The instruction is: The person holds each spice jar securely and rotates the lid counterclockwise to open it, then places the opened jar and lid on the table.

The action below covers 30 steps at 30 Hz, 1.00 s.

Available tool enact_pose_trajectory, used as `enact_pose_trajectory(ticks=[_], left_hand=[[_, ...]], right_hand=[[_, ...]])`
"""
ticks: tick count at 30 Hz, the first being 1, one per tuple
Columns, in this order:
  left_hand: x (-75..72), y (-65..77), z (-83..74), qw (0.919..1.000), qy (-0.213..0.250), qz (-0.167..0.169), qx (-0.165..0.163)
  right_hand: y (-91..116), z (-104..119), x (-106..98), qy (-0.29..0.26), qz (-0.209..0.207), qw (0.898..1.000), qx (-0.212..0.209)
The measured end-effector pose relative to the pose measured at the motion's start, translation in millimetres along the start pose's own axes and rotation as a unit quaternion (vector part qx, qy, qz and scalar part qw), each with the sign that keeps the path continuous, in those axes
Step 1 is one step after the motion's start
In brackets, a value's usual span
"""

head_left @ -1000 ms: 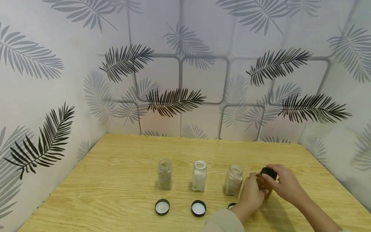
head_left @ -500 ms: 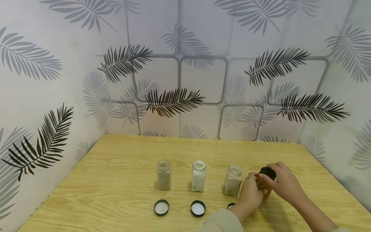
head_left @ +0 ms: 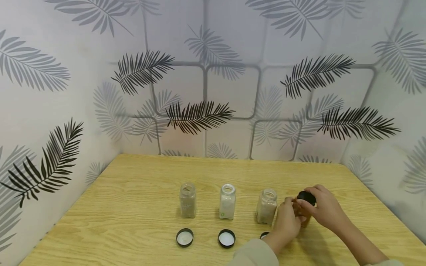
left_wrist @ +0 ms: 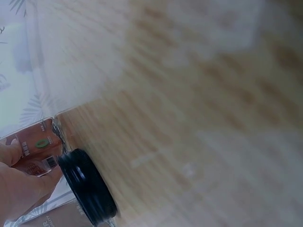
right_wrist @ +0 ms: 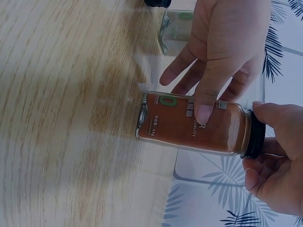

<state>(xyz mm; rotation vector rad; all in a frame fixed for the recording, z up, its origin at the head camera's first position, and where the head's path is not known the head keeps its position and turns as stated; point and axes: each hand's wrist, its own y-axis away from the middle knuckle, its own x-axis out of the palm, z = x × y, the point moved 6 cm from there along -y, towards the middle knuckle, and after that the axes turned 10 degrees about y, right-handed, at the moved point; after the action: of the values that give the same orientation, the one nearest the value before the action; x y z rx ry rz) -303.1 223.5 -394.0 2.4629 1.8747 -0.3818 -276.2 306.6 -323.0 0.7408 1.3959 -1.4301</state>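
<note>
At the right of the table, a square glass spice jar (right_wrist: 175, 120) of reddish-brown powder stands upright. My left hand (head_left: 287, 220) grips its body, the thumb lying across the label in the right wrist view. A black screw lid (head_left: 306, 198) sits on the jar's mouth, and the fingers and thumb of my right hand (head_left: 327, 210) pinch its rim. Just left of my left hand is an uncapped jar (head_left: 267, 208) of pale powder. Its black lid (head_left: 264, 235) lies in front, partly hidden by my left wrist.
Two more uncapped jars stand farther left, one with greyish-brown powder (head_left: 188, 204) and one with whitish powder (head_left: 227, 206). Before them lie their black lids, a left one (head_left: 184, 237) and a middle one (head_left: 226, 238), pale insides up. Patterned walls border the wooden table (head_left: 116, 207).
</note>
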Motion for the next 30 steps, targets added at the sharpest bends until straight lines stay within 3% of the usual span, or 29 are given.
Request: enact_pose_trajectory(ticks=[13, 30], left_hand=[[-3.2, -0.9, -4.0, 0.9998, -0.017, -0.005, 0.011], [-0.8, 1.3, -4.0, 0.9999, 0.013, 0.006, 0.001]], right_hand=[[-2.0, 3.2, -3.9, 0.008, -0.013, 1.0, -0.022], [-1.1, 3.2, -2.9, 0.022, -0.022, 0.999, -0.034]])
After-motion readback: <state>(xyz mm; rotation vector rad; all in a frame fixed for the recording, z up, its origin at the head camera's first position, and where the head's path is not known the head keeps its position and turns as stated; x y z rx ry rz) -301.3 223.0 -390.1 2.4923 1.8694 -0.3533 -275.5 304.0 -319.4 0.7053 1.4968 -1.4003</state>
